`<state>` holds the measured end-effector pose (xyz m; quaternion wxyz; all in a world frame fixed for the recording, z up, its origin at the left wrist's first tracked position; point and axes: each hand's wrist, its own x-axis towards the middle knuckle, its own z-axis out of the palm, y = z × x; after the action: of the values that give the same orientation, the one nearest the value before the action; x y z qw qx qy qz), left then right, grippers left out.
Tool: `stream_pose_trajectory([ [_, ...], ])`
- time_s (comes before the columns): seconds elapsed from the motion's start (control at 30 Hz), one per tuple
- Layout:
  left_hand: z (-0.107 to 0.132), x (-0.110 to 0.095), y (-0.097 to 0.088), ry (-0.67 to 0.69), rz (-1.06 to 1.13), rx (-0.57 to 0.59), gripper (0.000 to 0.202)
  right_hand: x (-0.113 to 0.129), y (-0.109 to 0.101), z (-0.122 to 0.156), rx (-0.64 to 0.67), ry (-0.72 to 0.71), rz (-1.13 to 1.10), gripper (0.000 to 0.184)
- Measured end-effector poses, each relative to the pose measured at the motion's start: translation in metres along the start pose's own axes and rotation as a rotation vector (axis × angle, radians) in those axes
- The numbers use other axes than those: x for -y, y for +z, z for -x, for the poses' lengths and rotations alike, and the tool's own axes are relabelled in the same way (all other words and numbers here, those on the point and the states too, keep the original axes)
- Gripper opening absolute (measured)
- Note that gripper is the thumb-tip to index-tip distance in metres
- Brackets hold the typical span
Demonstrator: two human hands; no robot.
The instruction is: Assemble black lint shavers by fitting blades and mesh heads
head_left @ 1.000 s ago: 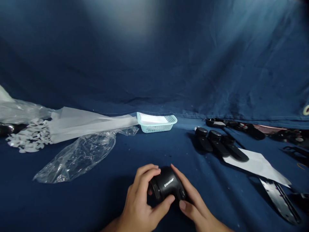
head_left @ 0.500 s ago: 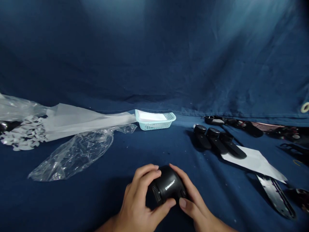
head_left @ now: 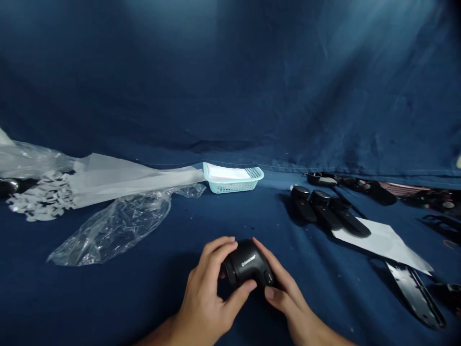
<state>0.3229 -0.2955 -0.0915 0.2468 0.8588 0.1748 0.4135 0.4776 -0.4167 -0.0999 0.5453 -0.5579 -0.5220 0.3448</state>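
A small black rounded device (head_left: 248, 267) with a white logo on its top sits low in the middle of the view, just above the blue cloth. My left hand (head_left: 207, 298) wraps round its left side, fingers over the top and thumb underneath. My right hand (head_left: 288, 300) grips its right side, thumb pressed on the near edge. Both hands are closed on it.
A pale blue basket (head_left: 233, 179) stands at the back centre. Clear plastic bags (head_left: 115, 226), white paper (head_left: 122, 180) and small white pieces (head_left: 39, 202) lie on the left. Black handle-like parts (head_left: 326, 211), a white sheet (head_left: 385, 242) and a shiny flat piece (head_left: 414, 293) lie on the right. A blue cloth backdrop hangs behind.
Both hands and the black device have shifted slightly away from me and the device has turned a little in my fingers. Nothing else has moved.
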Motion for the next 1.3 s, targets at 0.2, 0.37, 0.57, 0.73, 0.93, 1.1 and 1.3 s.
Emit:
stream_pose_trajectory([
  [0.2,0.004,-0.007,-0.002,0.097,-0.110,-0.035,0.053,-0.005,0.006,0.003,-0.059,-0.060,0.009,0.056],
  [0.37,0.010,-0.012,0.000,0.209,-0.138,-0.072,0.057,-0.003,0.010,0.010,-0.122,-0.138,0.019,0.055],
  [0.57,0.006,-0.012,-0.001,0.057,-0.084,-0.008,0.051,0.000,0.010,0.010,-0.086,-0.072,-0.020,0.058],
  [0.73,-0.004,-0.006,0.001,-0.139,0.014,0.077,0.046,-0.006,0.010,0.004,-0.088,0.073,-0.204,0.058],
  [0.93,-0.002,-0.008,0.003,-0.272,0.067,0.111,0.048,0.006,0.012,-0.003,-0.088,0.164,-0.377,0.054],
  [1.1,0.004,-0.015,0.001,-0.312,0.173,0.131,0.057,0.015,0.017,-0.001,-0.045,0.133,-0.401,0.057],
  [1.3,0.002,-0.016,0.000,-0.311,0.188,0.109,0.060,0.012,0.019,-0.002,-0.061,0.107,-0.306,0.058],
])
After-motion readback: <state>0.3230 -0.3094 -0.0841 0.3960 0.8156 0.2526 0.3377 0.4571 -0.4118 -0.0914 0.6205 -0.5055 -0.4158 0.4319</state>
